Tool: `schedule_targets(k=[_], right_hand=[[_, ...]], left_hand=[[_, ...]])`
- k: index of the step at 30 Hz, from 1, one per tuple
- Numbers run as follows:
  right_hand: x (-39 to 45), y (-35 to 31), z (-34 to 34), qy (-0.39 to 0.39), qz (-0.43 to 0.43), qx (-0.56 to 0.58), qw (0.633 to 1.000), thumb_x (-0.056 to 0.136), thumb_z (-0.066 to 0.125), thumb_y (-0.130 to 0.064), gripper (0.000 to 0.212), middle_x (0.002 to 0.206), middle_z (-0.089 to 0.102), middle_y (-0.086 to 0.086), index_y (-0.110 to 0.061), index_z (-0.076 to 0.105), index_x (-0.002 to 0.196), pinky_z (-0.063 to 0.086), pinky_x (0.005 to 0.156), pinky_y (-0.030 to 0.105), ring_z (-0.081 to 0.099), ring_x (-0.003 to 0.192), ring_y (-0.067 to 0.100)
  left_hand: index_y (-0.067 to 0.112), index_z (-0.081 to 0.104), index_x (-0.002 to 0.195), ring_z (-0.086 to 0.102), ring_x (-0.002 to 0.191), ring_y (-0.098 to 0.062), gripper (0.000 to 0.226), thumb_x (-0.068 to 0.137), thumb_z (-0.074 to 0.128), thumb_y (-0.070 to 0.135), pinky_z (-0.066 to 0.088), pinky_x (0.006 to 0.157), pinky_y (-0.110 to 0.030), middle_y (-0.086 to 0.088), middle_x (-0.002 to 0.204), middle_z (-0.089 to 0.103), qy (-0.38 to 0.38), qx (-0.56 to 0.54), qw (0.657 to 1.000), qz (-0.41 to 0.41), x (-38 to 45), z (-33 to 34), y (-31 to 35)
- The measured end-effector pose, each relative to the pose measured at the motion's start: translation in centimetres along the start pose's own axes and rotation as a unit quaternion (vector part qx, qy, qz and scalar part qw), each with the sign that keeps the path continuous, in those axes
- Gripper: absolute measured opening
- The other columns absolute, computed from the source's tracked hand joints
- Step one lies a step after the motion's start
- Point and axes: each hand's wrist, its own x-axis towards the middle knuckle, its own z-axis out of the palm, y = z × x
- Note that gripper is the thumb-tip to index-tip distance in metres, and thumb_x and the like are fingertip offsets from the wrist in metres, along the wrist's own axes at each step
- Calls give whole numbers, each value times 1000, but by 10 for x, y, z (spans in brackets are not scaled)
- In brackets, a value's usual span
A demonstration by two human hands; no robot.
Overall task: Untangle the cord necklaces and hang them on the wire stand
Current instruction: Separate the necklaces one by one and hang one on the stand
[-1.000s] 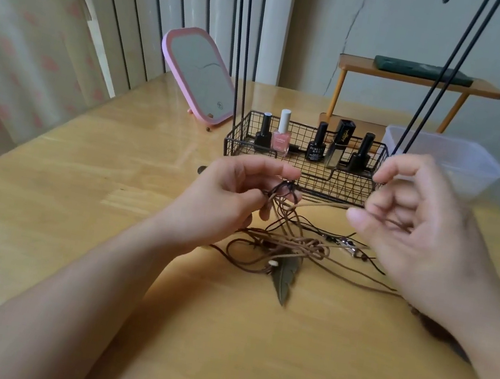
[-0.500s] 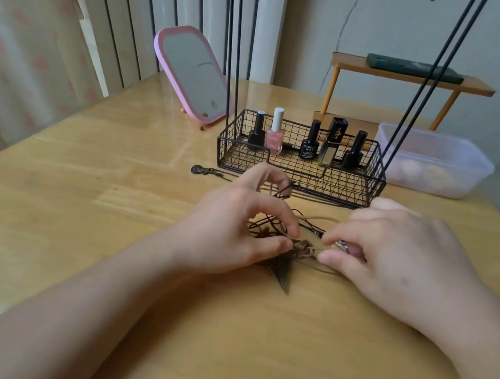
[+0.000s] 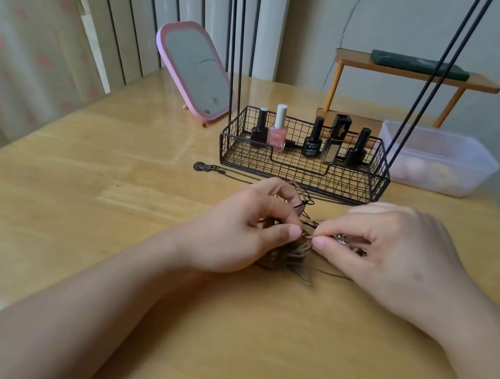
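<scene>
Here, the cord necklaces [image 3: 289, 251] lie bunched on the table [image 3: 75, 210] toward its far edge, directly between the hands. The left hand [image 3: 235, 233] pinches the tangle from the left; the right hand [image 3: 392, 254] pinches a strand (and a small metal piece) from the right, fingertips nearly touching. The wire stand [image 3: 302, 168] rises just beyond, equally near both hands.
</scene>
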Motion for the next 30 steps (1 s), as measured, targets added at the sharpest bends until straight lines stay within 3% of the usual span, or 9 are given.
schedule_targets(k=[5,11,15,18,21,23,24,26,30], right_hand=[[-1,-4,-3,16,-52,-44,998,83,59,-44,16,58,39,-24,-42,74,78,26,52,18,42,65,7],[-2,-10,-2,79,-141,-119,980,85,65,-35,15,67,56,-11,-30,76,76,14,52,14,51,68,18],[-2,-12,1,117,-190,-129,966,87,67,-29,17,71,62,-9,-25,76,74,22,49,20,54,68,21],[-2,-9,4,144,-163,-21,976,87,71,-25,12,75,66,-9,-23,78,77,42,50,29,58,71,21],[0,-5,9,127,-111,140,976,85,73,-21,7,82,68,-11,-20,78,81,50,66,32,62,78,15],[2,-2,13,108,-77,240,962,86,72,-22,6,85,68,-13,-21,77,82,44,68,17,62,80,11],[2,0,15,102,-57,291,950,86,71,-26,7,87,68,-11,-24,77,83,42,63,17,61,80,14],[2,3,16,110,-18,358,927,84,69,-34,10,98,65,-9,-29,77,83,45,59,31,59,85,17],[3,6,14,172,-10,270,947,85,66,-39,5,111,54,-4,-40,72,86,42,95,31,52,107,20]], left_hand=[[23,72,71,55,95,1,16,82,63,28,38,85,-10,5,101,57,32,-83,994,-57,2,3,5],[4,75,65,57,83,3,25,72,65,26,40,75,-13,16,77,62,105,-122,983,-84,4,5,5],[-4,71,65,59,79,2,23,76,72,17,43,73,-12,16,71,64,125,-149,975,-110,5,4,4],[8,72,62,62,76,-11,24,85,70,15,47,70,-19,10,74,68,140,-128,975,-120,5,2,4],[22,71,58,63,80,-35,24,80,62,28,48,67,-29,-1,79,72,148,-110,975,-123,5,0,3],[21,71,62,63,76,-33,24,84,64,28,48,69,-30,-8,82,72,144,-109,976,-125,5,0,2],[19,70,64,63,73,-29,25,87,65,28,48,69,-30,-11,84,72,143,-99,977,-125,4,0,2],[17,67,68,65,76,-24,26,90,64,30,50,70,-31,-7,86,70,148,-33,982,-111,4,1,0],[27,63,71,61,78,-15,22,93,65,29,50,68,-30,11,90,61,161,51,983,-70,1,2,0]])
